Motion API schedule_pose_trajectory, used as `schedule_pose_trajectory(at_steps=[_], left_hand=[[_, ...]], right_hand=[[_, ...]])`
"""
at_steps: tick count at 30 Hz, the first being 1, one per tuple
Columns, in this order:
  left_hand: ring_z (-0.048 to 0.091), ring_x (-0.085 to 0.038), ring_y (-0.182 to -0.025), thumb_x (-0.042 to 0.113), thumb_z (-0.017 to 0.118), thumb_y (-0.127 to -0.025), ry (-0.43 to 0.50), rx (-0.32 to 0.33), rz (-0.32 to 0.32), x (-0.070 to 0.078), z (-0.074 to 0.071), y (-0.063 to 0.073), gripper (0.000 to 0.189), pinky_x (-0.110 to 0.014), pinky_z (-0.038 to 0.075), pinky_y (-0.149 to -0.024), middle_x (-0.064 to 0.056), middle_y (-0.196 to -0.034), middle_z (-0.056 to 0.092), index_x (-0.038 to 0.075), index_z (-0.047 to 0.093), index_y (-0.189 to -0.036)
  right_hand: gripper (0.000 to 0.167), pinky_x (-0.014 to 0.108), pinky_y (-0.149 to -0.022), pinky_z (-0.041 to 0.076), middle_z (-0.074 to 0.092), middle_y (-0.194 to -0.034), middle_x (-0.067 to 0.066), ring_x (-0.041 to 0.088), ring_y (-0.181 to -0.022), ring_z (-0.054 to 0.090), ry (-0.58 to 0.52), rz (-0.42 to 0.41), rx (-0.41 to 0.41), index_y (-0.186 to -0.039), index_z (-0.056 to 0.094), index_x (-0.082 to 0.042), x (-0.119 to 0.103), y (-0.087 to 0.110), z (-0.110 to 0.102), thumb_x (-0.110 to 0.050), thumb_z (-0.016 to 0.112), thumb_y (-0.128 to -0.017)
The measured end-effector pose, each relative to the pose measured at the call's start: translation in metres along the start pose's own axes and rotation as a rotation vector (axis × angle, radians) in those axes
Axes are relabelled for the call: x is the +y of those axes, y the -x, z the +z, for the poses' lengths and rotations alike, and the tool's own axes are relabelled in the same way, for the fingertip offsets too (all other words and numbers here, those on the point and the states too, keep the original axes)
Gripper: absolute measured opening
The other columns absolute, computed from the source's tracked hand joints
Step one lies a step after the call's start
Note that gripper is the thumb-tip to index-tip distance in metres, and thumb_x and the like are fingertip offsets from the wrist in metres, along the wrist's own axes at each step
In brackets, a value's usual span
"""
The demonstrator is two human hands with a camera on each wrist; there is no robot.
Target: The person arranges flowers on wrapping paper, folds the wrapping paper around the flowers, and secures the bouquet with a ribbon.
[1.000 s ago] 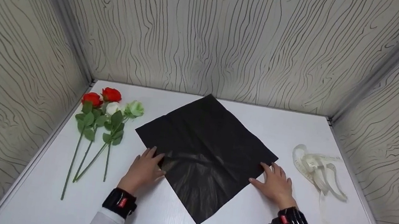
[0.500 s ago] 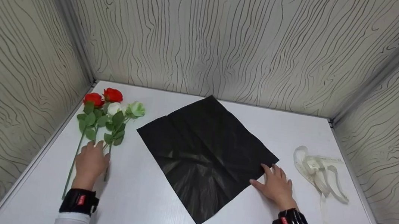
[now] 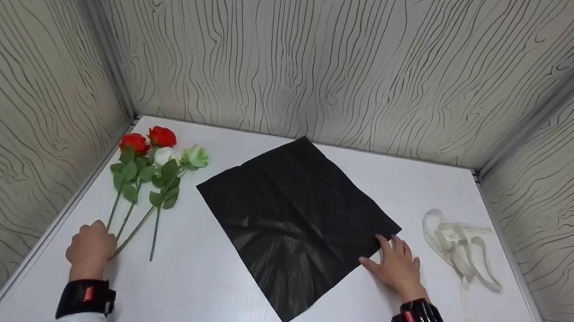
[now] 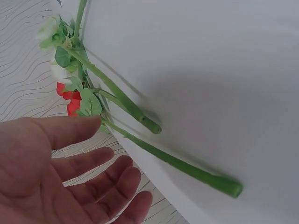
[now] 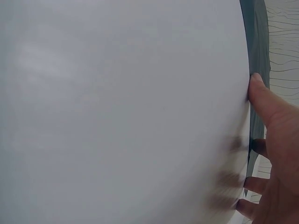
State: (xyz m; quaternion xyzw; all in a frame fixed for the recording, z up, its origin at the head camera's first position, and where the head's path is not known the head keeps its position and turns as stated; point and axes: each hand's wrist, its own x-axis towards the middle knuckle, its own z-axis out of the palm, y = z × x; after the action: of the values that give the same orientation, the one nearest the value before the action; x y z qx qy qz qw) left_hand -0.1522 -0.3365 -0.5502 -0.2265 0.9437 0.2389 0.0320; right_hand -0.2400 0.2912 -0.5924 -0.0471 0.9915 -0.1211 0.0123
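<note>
The left grip (image 3: pixel 92 247) is a bare hand with its fingers loosely bent, the thumb held apart from them and nothing between; in the head view it hides the lower end of the leftmost stem, and in its wrist view the stems pass just beyond the thumb and fingers, though whether skin meets stem I cannot tell. The right grip (image 3: pixel 397 268) is spread, its fingers and thumb resting at the lower right edge of a black sheet (image 3: pixel 298 205), near that sheet's right corner. The sheet lies in the middle of the white worktop (image 3: pixel 227 305) like a diamond, one corner toward the person, with creases and a dull shine across its nearer half. On the left lie the flowers: two red roses (image 3: pixel 149 140), a white rose (image 3: pixel 164 155) beside them and a pale green flower (image 3: pixel 195 156) nearest the sheet, their heads at the far side, green leaves (image 3: pixel 130 171) below and bare stems (image 3: pixel 134 234) running toward the person. On the right, well apart from the flowers, a loose cream ribbon (image 3: pixel 458 248) lies in loops, one thin tail trailing nearer. Each wrist wears a black band (image 3: pixel 86 297) over a white sleeve.
</note>
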Motion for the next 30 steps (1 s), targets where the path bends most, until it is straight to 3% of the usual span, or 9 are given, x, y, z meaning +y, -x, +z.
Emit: schedule_pose_trajectory(at_steps=[8, 18, 24, 30], left_hand=[[0.054, -0.04, -0.069, 0.008, 0.034, -0.088, -0.006, -0.087, -0.029, -0.002, 0.002, -0.002, 0.026, -0.044, 0.04, -0.047, -0.03, -0.085, 0.052, -0.011, 0.047, -0.101], [0.055, -0.036, -0.064, 0.001, 0.04, -0.084, -0.014, -0.088, -0.048, -0.016, 0.006, -0.007, 0.018, -0.043, 0.04, -0.046, -0.025, -0.076, 0.056, -0.01, 0.053, -0.09], [0.055, -0.033, -0.062, 0.0, 0.039, -0.085, -0.025, -0.098, -0.051, -0.018, 0.007, -0.009, 0.018, -0.041, 0.041, -0.046, -0.025, -0.076, 0.056, -0.011, 0.05, -0.095], [0.055, -0.04, -0.066, -0.001, 0.037, -0.086, -0.038, -0.061, -0.049, -0.013, 0.006, -0.008, 0.02, -0.043, 0.041, -0.046, -0.03, -0.081, 0.054, -0.015, 0.045, -0.099]], right_hand=[[0.081, 0.069, -0.087, 0.017, 0.027, -0.135, 0.024, 0.044, -0.122, 0.022, 0.026, -0.002, 0.007, -0.133, 0.038, -0.013, -0.001, 0.0, 0.0, -0.065, 0.053, -0.073], [0.08, 0.068, -0.087, 0.018, 0.027, -0.135, 0.024, 0.044, -0.122, 0.022, 0.029, -0.003, 0.014, -0.133, 0.038, -0.014, -0.002, 0.0, 0.001, -0.064, 0.054, -0.073], [0.081, 0.068, -0.087, 0.017, 0.027, -0.135, 0.024, 0.044, -0.122, 0.021, 0.019, 0.002, 0.005, -0.134, 0.038, -0.014, -0.002, 0.001, 0.001, -0.064, 0.054, -0.073], [0.08, 0.069, -0.087, 0.017, 0.028, -0.135, 0.024, 0.044, -0.122, 0.022, 0.02, 0.001, 0.014, -0.133, 0.039, -0.013, -0.002, 0.003, -0.001, -0.063, 0.054, -0.073]])
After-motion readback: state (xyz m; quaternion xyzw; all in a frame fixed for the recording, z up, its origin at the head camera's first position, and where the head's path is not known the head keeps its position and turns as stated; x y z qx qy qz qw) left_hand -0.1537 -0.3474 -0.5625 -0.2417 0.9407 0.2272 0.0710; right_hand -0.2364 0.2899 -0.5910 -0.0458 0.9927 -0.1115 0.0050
